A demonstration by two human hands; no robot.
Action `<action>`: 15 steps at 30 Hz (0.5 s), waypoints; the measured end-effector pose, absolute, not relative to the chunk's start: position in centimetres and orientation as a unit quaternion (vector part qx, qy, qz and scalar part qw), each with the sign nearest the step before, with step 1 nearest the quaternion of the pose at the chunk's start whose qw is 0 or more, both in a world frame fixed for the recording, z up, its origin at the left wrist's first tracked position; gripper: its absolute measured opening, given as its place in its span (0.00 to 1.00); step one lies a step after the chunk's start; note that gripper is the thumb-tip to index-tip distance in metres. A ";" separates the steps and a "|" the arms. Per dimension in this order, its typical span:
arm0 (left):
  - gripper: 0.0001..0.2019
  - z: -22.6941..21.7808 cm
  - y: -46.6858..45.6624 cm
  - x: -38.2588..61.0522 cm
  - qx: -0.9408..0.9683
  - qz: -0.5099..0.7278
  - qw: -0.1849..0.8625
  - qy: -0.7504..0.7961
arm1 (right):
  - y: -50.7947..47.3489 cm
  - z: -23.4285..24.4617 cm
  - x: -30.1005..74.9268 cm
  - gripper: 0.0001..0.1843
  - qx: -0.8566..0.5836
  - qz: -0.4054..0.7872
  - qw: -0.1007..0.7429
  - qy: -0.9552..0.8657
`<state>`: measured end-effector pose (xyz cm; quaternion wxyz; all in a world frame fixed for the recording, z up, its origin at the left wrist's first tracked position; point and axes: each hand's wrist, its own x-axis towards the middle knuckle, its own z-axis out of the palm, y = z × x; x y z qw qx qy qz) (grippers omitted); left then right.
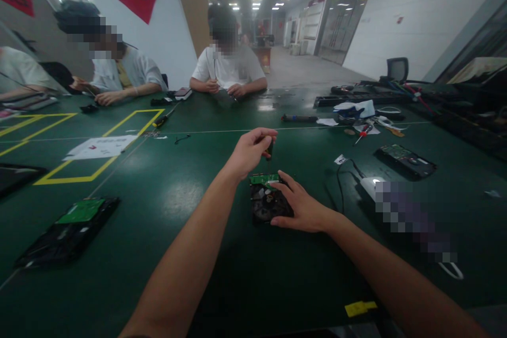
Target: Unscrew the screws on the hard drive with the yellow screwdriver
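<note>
A black hard drive [264,205] with a green circuit board at its far end lies on the dark green table [198,253] in front of me. My right hand [303,206] rests on its right side, fingers spread over the drive and pressing it down. My left hand [249,150] hovers just above the drive's far end, fingers closed round the dark handle of a screwdriver [270,149] held upright, its thin shaft pointing down at the circuit board.
Another drive with a green board [71,227] lies at the left, a third drive [404,160] at the right. A white box with a black cable [370,185], papers [101,147], yellow floor-tape lines and loose tools lie around. Two people sit across the table.
</note>
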<state>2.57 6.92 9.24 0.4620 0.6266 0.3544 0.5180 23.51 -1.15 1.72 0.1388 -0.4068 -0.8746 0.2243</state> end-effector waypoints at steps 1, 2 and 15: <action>0.10 9.2 6.9 2.6 0.629 0.516 0.462 0.354 | -1.2 1.7 23.5 0.53 -0.406 0.224 0.140 -0.875; 0.10 9.1 7.0 2.6 0.633 0.513 0.461 0.352 | -1.1 1.7 23.5 0.53 -0.406 0.225 0.139 -0.875; 0.12 8.9 7.0 2.5 0.668 0.506 0.427 0.341 | -1.2 1.6 23.5 0.51 -0.402 0.224 0.148 -0.875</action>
